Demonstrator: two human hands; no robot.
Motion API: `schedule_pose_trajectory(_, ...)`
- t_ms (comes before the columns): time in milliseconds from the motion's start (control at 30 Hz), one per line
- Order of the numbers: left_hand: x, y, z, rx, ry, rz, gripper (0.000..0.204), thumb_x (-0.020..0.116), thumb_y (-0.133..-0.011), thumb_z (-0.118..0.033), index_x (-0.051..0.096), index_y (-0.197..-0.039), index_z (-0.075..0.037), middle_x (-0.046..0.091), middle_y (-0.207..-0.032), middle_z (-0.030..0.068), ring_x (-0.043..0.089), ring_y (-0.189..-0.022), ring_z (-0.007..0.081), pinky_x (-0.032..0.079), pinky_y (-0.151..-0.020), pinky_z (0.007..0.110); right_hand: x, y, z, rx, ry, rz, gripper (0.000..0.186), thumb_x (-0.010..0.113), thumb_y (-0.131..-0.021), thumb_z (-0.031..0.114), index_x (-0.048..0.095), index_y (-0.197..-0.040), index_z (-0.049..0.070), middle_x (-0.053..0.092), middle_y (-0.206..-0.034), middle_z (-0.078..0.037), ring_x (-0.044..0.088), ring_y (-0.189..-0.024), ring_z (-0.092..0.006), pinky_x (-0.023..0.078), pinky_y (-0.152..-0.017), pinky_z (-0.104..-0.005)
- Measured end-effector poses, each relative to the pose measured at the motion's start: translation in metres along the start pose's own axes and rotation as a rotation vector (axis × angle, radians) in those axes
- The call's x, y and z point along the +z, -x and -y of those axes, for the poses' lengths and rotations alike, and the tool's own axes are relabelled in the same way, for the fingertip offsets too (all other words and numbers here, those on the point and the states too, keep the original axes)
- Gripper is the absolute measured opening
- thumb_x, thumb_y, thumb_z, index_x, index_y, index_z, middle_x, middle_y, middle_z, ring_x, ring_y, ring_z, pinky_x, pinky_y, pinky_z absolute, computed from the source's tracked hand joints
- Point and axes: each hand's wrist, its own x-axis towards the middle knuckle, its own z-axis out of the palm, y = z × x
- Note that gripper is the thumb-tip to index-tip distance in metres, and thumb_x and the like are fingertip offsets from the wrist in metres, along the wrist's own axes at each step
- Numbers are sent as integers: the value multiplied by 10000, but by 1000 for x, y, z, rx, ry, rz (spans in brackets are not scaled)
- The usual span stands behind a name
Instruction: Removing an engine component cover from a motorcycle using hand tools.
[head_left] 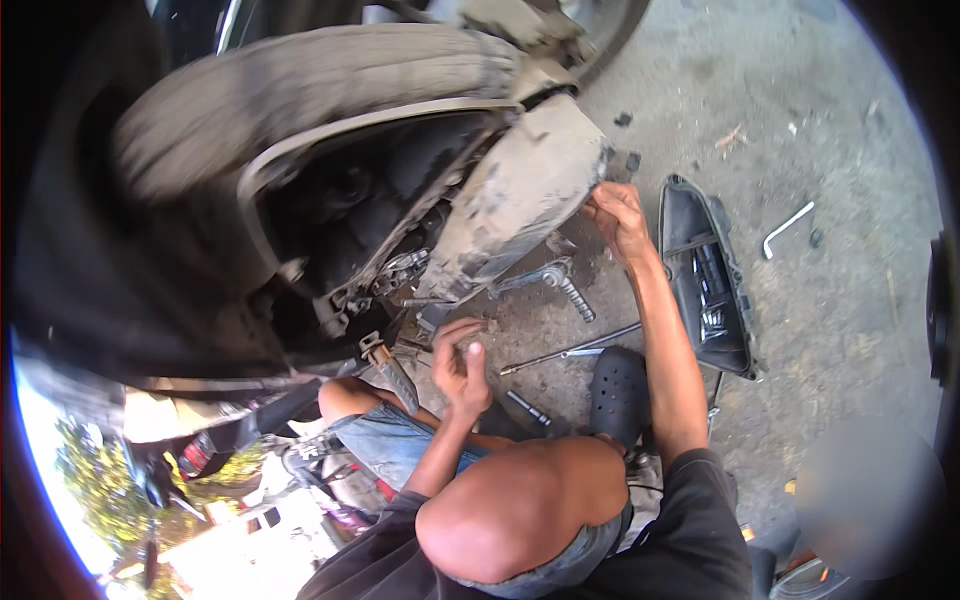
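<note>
In front of me lies the dusty side of a scooter, with a mud-covered engine-side cover [530,190] angled below its rear tyre [330,80]. My right hand [618,218] is at the cover's right end, fingers closed and pressed against its edge. Whatever sits between those fingertips is hidden. Near the cover's lower left end, my left hand [461,372] hovers with thumb and fingers apart, holding nothing. Beside it are metal linkage parts [400,270] and an orange-and-grey part [385,365]. A kick lever [570,290] sticks out under the cover.
A black tool case [748,345] holding sockets lies open on the concrete, right of my forearm. Beyond it is an L-shaped wrench [788,230]. A long metal rod [570,349] and a short socket extension [528,408] lie near my dark clog [617,395].
</note>
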Motion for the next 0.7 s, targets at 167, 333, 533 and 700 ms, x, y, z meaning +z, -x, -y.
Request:
schedule_pose_trajectory(167,18,56,104,-931,659,-410,357,523,-918,-370,564,-1088,-58,596,-953,101,560,-812,216,438,-720,331,7,7,13,86,91,-96,383,583,-880,296,643,-1078,-27,669,-1072,-122,624,-988,-222,448,-877,-365)
schedule_pose_trajectory(333,-6,30,160,-933,798,-779,477,485,-916,-513,528,-1168,-110,585,-967,37,547,-796,194,428,-670,325,54,21,60,6,450,-351,515,566,-898,384,562,-1219,-18,600,-1198,-145,545,-1126,-244,394,-969,-420)
schedule_pose_trajectory(533,-13,-14,157,-665,613,-964,475,546,-913,-440,532,-1230,-87,597,-1132,45,550,-1037,212,423,-861,327,113,9,83,-199,943,-428,1028,646,-767,615,298,-1376,-136,393,-1365,-298,413,-1272,-343,322,-1063,-389)
schedule_pose_trajectory(700,-22,-16,152,-423,297,-643,253,540,-934,-96,561,-1164,8,596,-1152,109,561,-1026,191,440,-922,328,152,7,67,-257,1064,-379,1021,897,-607,349,324,-1293,-145,507,-1226,-261,531,-1118,-299,412,-983,-362)
